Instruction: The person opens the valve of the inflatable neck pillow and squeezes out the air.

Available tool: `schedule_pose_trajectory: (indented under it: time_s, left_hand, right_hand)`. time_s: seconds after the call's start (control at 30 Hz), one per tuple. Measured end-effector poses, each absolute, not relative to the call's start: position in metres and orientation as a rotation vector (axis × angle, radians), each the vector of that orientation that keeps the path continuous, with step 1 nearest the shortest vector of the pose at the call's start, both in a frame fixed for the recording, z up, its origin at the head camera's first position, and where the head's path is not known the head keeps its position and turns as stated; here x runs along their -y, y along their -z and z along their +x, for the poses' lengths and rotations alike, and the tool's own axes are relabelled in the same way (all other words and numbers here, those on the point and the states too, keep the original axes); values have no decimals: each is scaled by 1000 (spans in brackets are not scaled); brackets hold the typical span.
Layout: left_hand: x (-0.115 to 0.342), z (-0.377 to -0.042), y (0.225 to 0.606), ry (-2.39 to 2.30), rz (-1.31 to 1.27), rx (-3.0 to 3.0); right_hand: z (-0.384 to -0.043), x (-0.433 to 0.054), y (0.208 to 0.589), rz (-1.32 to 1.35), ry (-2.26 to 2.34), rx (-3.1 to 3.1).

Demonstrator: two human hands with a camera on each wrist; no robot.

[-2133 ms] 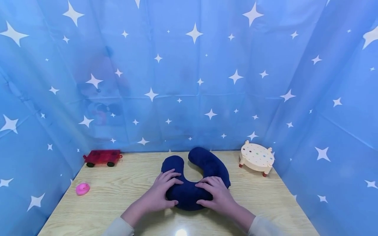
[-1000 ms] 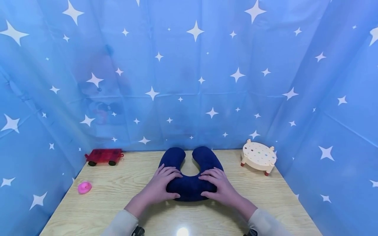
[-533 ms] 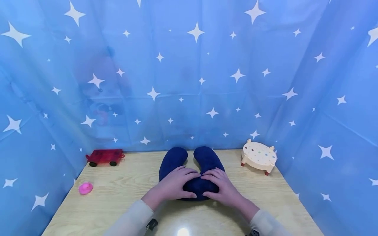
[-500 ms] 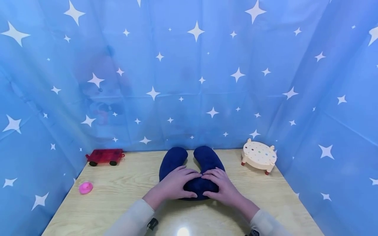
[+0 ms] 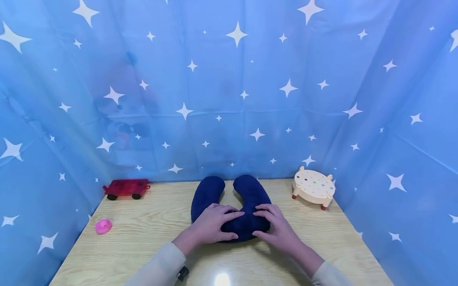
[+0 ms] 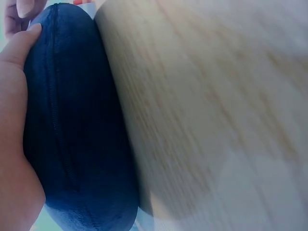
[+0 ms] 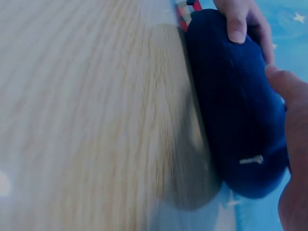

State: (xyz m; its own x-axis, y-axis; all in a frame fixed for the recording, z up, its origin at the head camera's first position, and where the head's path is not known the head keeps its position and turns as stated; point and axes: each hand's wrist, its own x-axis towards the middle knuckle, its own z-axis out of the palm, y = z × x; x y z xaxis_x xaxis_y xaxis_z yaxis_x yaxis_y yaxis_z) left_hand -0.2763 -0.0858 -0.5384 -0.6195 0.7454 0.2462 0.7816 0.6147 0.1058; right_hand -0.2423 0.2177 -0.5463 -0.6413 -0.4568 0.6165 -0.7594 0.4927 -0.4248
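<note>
Across the background, a blue starred curtain [image 5: 214, 99] is cut off by the view's edges, as is the near side of the counter [image 5: 150, 222]. Mid-counter, a navy U-shaped pillow [image 5: 245, 227] is partly hidden by the left hand [image 5: 214, 224] and right hand [image 5: 280, 232], their fingers loosely extended; how firmly it is pressed cannot be told. Farther out are set a cream stool [image 5: 315, 186], a red cart [image 5: 127, 188] and an indistinct pink toy [image 5: 103, 226].

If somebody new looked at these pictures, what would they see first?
Probably the starry blue curtain, filling most of the head view behind the table. Next, the dark blue U-shaped pillow in the middle, with the left hand and right hand on it. Then maybe the bright pink toy near the table's left edge.
</note>
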Motion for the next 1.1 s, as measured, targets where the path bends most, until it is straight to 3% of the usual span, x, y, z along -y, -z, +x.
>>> schedule_pose_trajectory:
  time_s: [0.27, 0.57, 1.1]
  left_hand:
    - [88, -276, 539, 315, -1262, 2676]
    - [89, -276, 538, 277, -1240, 2678]
    - [83, -275, 540, 144, -1262, 2697]
  right_hand:
    - [-228, -241, 552, 790, -999, 2369]
    - [-219, -235, 560, 444, -1419, 2619]
    - [-217, -238, 568, 410, -1268, 2492]
